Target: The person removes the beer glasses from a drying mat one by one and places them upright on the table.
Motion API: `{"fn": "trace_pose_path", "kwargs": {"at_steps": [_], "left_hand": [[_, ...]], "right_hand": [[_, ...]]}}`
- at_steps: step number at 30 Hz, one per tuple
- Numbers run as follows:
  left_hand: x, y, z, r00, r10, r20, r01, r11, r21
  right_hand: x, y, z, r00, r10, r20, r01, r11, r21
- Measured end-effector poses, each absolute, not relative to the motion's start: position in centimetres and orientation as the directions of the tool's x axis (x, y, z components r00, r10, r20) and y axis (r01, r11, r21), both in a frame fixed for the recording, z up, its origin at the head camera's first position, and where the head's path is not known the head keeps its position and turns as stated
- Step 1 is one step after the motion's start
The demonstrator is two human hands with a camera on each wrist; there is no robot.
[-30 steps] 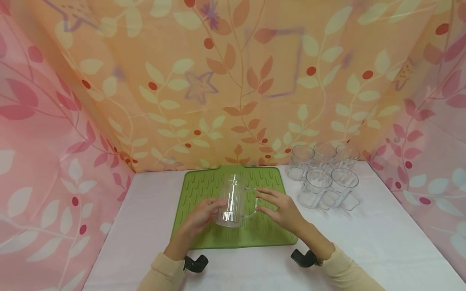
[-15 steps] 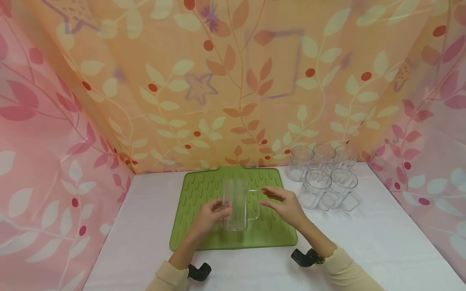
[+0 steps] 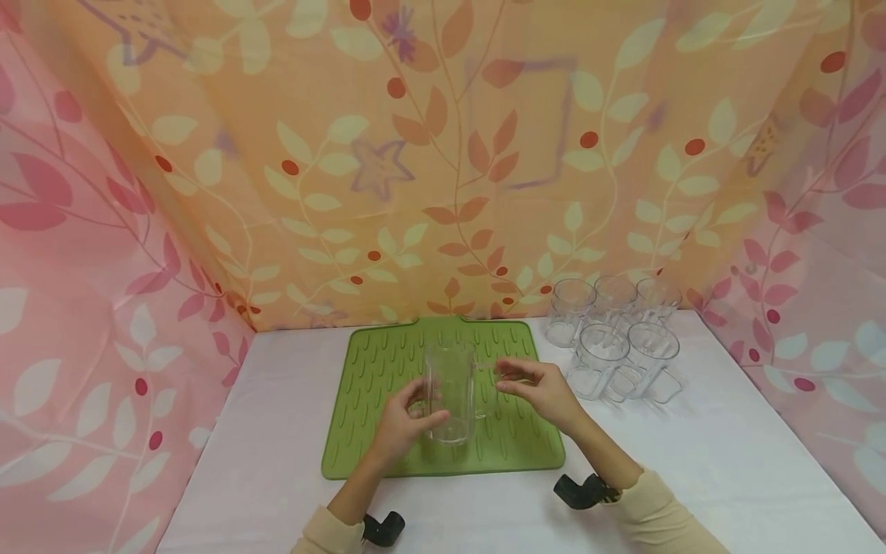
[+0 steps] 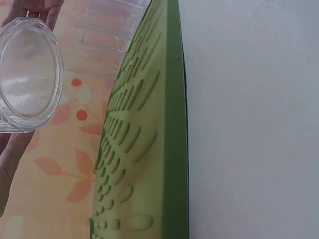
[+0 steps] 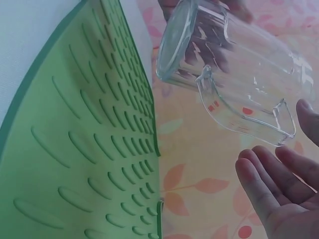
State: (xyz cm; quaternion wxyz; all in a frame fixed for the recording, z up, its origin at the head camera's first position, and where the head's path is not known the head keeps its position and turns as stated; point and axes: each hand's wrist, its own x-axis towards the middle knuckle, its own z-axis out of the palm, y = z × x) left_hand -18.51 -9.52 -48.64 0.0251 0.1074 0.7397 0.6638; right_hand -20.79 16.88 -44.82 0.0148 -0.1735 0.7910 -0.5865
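Note:
A clear glass mug (image 3: 453, 404) is held up over the green mat by my left hand (image 3: 398, 425), the thumb across its near side and the fingers behind its left side. Its flat base (image 4: 29, 72) faces the left wrist camera. My right hand (image 3: 543, 392) is at the mug's right, fingertips right by the handle (image 5: 234, 122). In the right wrist view, the right thumb (image 5: 308, 119) and fingers stand apart at the handle's end, not wrapped round it. Part of the left hand (image 5: 234, 9) shows behind the glass there.
Under the hands lies a green ridged drying mat (image 3: 374, 454) on a white tablecloth (image 3: 477, 515). Several more clear mugs (image 3: 601, 362) stand in a group at the back right. Patterned curtains (image 3: 443, 154) close off the back and both sides.
The mug has come more upright and slightly nearer and to the right, its handle turning a little. My left hand moved with it. My right fingers have shifted slightly right, off the handle.

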Motion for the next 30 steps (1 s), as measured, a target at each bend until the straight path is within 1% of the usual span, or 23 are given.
{"fn": "trace_pose_path", "kwargs": {"at_steps": [6,14,30], "left_hand": [[-18.26,-9.46,-48.75,-0.969,0.201,0.144,0.160,0.067,0.985],[-18.02,-9.51,-48.86,-0.965,0.197,0.171,0.193,0.096,0.976],[-17.85,-9.45,-48.92,-0.954,0.220,0.202,0.228,0.102,0.968]], "right_hand": [[-20.81,16.77,-44.86,-0.943,-0.308,0.129,-0.210,0.246,-0.946],[-20.94,16.67,-44.94,-0.936,-0.339,0.099,-0.183,0.225,-0.957],[-20.97,16.75,-44.99,-0.917,-0.372,0.145,-0.205,0.128,-0.970]]}}
